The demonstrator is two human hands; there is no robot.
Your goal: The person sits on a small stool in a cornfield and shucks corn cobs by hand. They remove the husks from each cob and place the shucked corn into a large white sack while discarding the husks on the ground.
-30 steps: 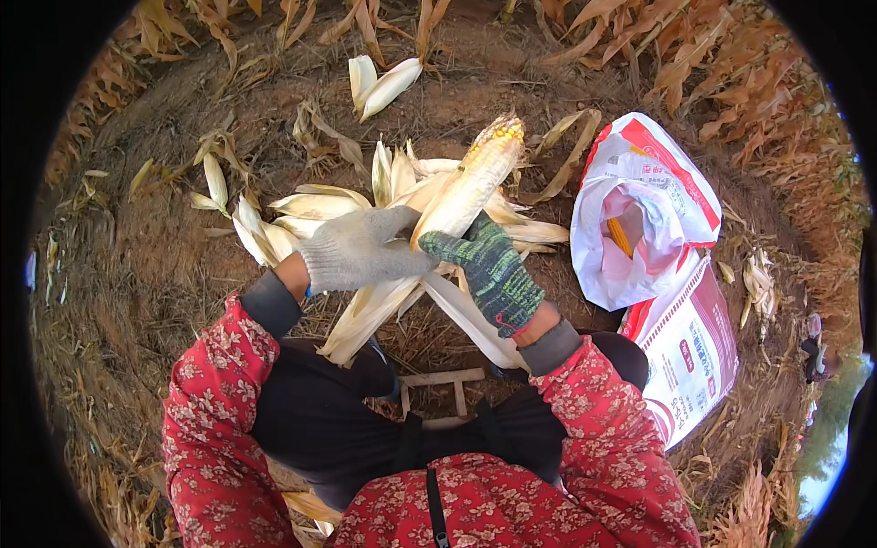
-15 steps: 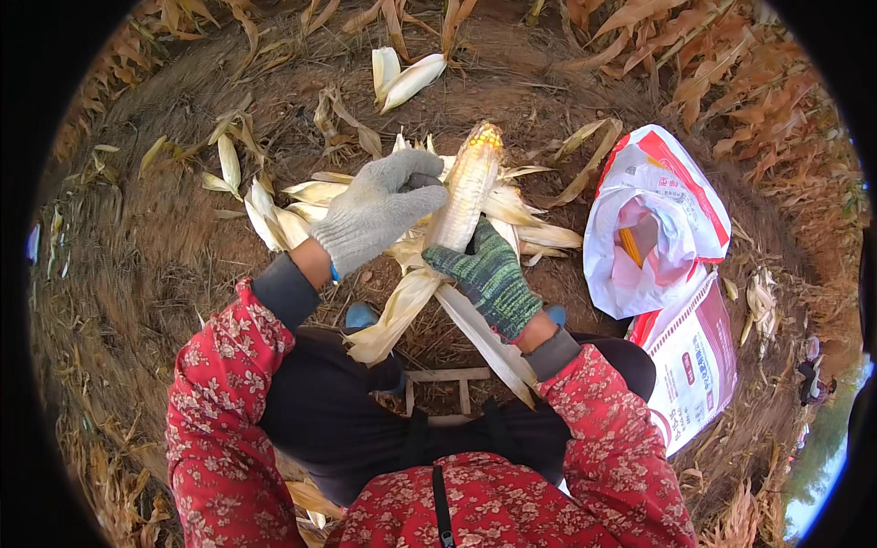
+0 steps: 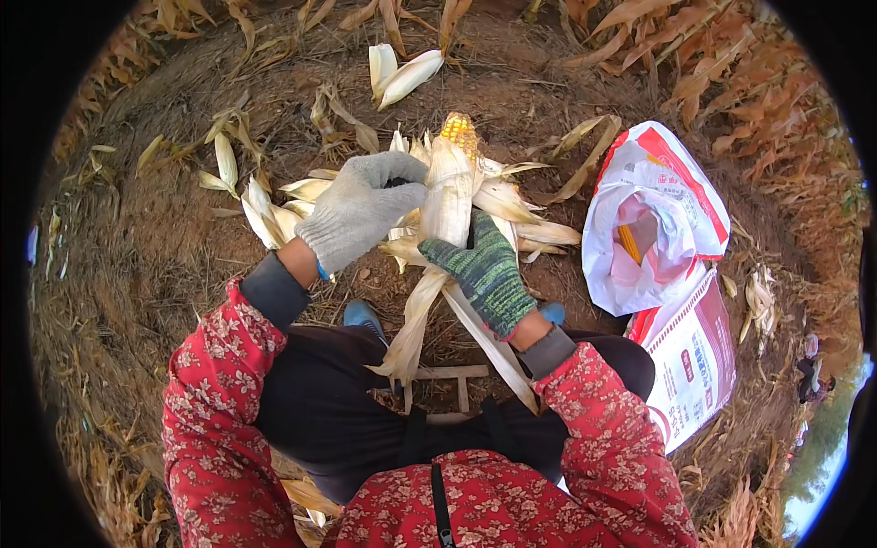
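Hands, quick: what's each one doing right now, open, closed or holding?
Left hand: curled beside the corn; cannot tell if it grips.
Right hand: closed, holding the corn's lower end.

The one view, wide and round at the rim, looks from the person's head downward, quite near, facing the maize ear [image 3: 449, 196], the lap [image 3: 320, 416] and the ground [image 3: 164, 265].

Ground [image 3: 169, 283]: brown soil, littered with dry straw [image 3: 539, 87]. Directly on it: heap of pale husks [image 3: 512, 203] at centre, husk pair [image 3: 411, 79] farther out, single husk [image 3: 226, 163] left, open white-and-red sack [image 3: 605, 269] right, husk clump [image 3: 760, 297] beyond that.
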